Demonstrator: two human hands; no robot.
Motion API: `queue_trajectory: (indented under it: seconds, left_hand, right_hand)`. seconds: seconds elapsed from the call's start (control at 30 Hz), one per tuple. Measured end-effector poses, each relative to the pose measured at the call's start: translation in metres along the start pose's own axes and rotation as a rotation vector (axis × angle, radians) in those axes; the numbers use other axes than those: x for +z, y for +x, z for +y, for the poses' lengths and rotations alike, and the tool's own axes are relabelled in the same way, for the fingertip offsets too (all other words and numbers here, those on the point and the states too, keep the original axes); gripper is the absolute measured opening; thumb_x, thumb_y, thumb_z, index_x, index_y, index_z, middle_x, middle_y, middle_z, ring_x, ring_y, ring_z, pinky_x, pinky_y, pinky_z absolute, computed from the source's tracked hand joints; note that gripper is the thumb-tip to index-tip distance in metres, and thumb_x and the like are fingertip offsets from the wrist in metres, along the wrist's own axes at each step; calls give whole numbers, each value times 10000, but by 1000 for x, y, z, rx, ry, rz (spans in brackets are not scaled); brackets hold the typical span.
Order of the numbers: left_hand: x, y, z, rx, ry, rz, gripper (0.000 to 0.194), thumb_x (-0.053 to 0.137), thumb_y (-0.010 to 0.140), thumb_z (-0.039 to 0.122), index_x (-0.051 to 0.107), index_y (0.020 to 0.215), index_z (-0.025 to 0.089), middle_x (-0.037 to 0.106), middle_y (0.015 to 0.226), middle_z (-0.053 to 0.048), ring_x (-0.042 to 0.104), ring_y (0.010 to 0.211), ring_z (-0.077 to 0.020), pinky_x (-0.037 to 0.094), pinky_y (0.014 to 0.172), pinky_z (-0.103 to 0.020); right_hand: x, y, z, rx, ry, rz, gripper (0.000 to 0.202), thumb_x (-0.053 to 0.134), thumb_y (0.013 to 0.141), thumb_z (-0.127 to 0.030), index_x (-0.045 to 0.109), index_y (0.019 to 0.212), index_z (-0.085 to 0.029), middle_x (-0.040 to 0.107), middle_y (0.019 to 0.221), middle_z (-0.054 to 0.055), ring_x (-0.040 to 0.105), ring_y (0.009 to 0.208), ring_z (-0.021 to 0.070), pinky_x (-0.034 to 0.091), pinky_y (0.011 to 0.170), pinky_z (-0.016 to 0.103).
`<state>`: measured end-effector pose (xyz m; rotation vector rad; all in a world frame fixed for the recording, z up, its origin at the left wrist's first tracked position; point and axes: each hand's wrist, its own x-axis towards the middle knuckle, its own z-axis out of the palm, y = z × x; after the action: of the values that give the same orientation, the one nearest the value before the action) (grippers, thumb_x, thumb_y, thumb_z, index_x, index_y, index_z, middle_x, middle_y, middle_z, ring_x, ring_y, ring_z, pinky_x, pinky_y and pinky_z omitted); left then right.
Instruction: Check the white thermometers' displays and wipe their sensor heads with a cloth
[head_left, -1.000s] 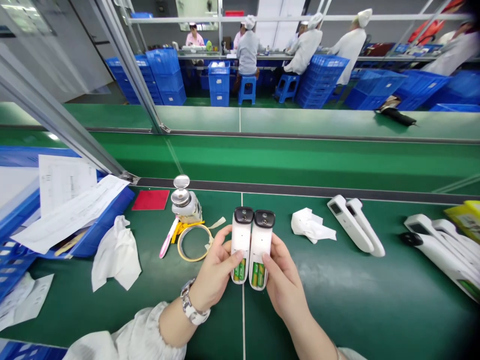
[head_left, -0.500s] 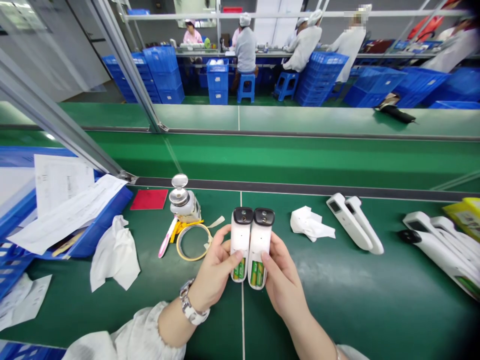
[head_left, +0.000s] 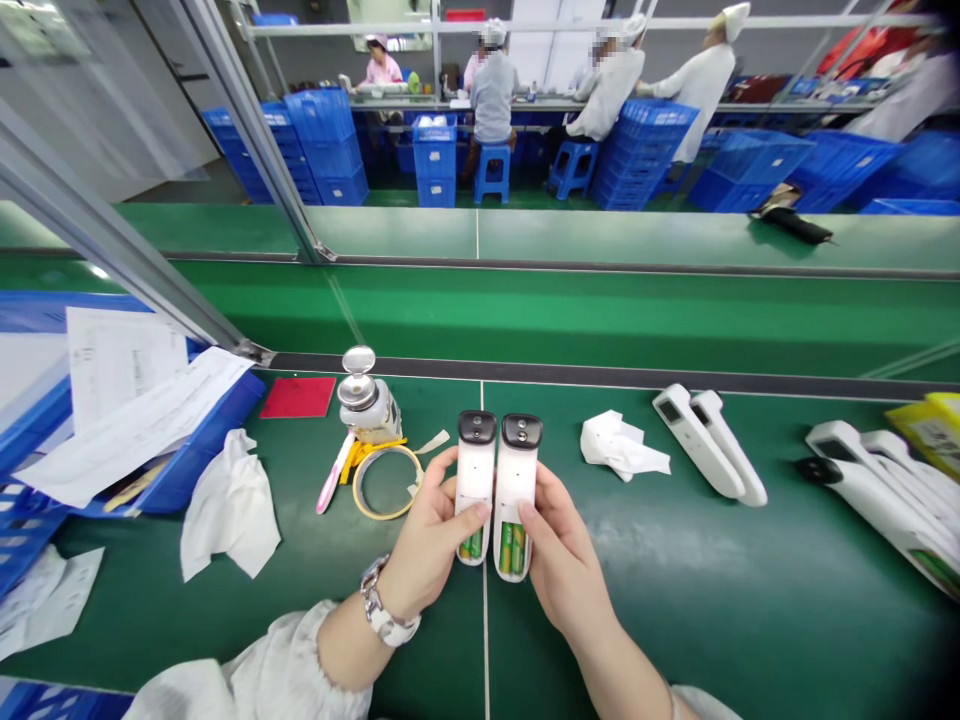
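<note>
**Two open-backed devices held side by side over green bench**

Gripped at lower centre of the frame: a pair of white handheld devices, left device (head_left: pixel 475 480) in the left hand (head_left: pixel 429 548), right device (head_left: pixel 516 490) in the right hand (head_left: pixel 564 565). Fingers curled round the outer sides, thumbs pressed on the fronts just above the open battery bays. Both units upright, touching along their inner edges, dark sensor heads pointing away, lower ends just above the green mat (head_left: pixel 675 600).

Exposed in each bay: green batteries (head_left: pixel 511 547), no covers fitted. Likely risk, judged from that: a tilt or a squeeze loosening a cell and dropping it onto the mat. Also possible: one unit sliding against the other, since only thumb and fingertips steady each. Further hazard at centre left: tape ring (head_left: pixel 384 482), pink pen (head_left: pixel 330 484) and small metal-capped bottle (head_left: pixel 365 400) close enough to be knocked by the left wrist, with a crumpled white cloth (head_left: pixel 231 505) beyond.

Writing: print on the batteries too small to read; text on the loose paper sheets (head_left: pixel 127 400) at left likewise illegible. No brand visible on the devices, nor on the matching white units (head_left: pixel 709 440) lying at right.
</note>
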<state>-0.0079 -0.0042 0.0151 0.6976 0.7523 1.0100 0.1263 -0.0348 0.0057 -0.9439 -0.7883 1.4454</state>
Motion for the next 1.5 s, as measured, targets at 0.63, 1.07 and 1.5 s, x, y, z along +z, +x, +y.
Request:
queue_trajectory:
  seconds: [0.63,1.07,1.5]
  left_hand:
    - [-1,4,1,-15,-82,187,313,506,869,390,484,1148,250,655,973,-40,629,881,-192,486,773,-306]
    - [-1,5,1,-17,-123,161,342,444,885,444,503,1150,235,653,987,-59,622,919,-220,491,800,-347]
    - [0,4,2,-27,-124,155,325,482,889,364,483,1198,265,641,1025,-21,611,937,-171,480,836,-295]
  right_hand:
    - [7,0,-2,44,37,1,347,577,875,-328,511,1212,-272,613,1140,42,559,1055,252,426,946,410]
    - [8,2,-5,103,139,17,334,599,857,-327,531,1181,-285,628,1131,43,584,1016,238,465,890,376]
    - [7,5,-7,172,214,90,339,615,847,-320,542,1171,-256,658,1055,49,611,952,250,495,854,398]
